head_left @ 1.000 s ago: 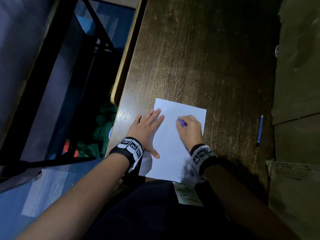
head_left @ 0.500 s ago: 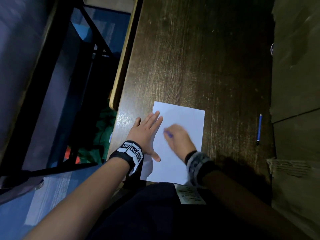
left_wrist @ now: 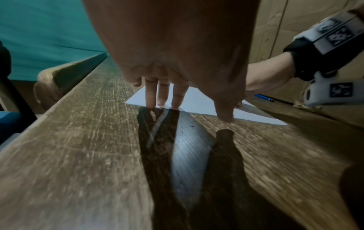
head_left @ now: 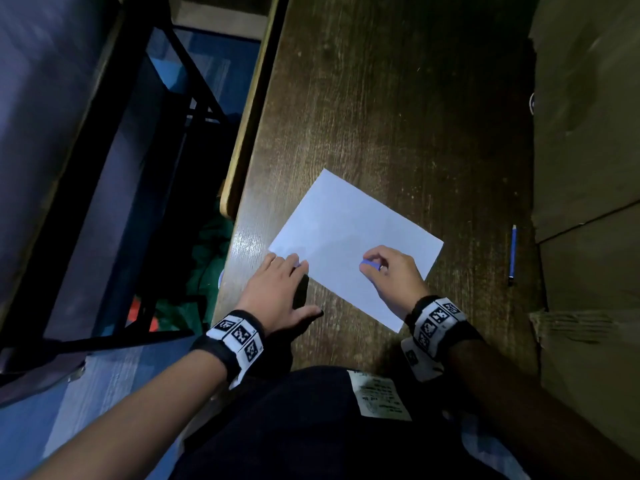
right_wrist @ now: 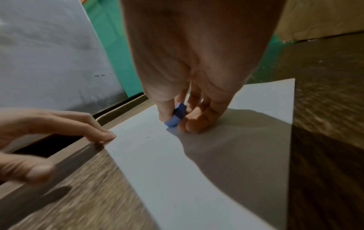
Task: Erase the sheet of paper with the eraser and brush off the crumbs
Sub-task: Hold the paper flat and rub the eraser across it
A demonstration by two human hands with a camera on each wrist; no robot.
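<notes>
Left hand (head_left: 277,292) is flat, fingers straight and together, only the fingertips (left_wrist: 174,99) on the paper's (head_left: 346,233) left corner, thumb off on the bare desk (head_left: 398,116). That is a thin hold. The palm sits on wood, not on the sheet, so a hard stroke could well spin the paper around that one pinned corner, or buckle it.

Across to the right hand (head_left: 391,271): thumb and fingers pinch the blue eraser (right_wrist: 176,116), its lower end down on the sheet, roughly mid-paper. Just ahead of the eraser lie faint grey specks, perhaps marks or crumbs, too small to tell. Rubbing toward the left hand pushes the sheet against its anchor and is probably safe; rubbing away from the grip, toward the free far corner, likely drags the sheet along.

Room to move: left of the left hand the desk edge is near, with a drop to the floor beyond, so crumbs brushed that way go overboard, and a sliding sheet might follow. Beyond the eraser there is plenty of open wood. Right of the grip, past the paper's edge, lies a blue pencil (head_left: 512,254), well apart from the sheet, and then cardboard (head_left: 588,150) walls off that side. A wide sweep rightward could roll the pencil.
</notes>
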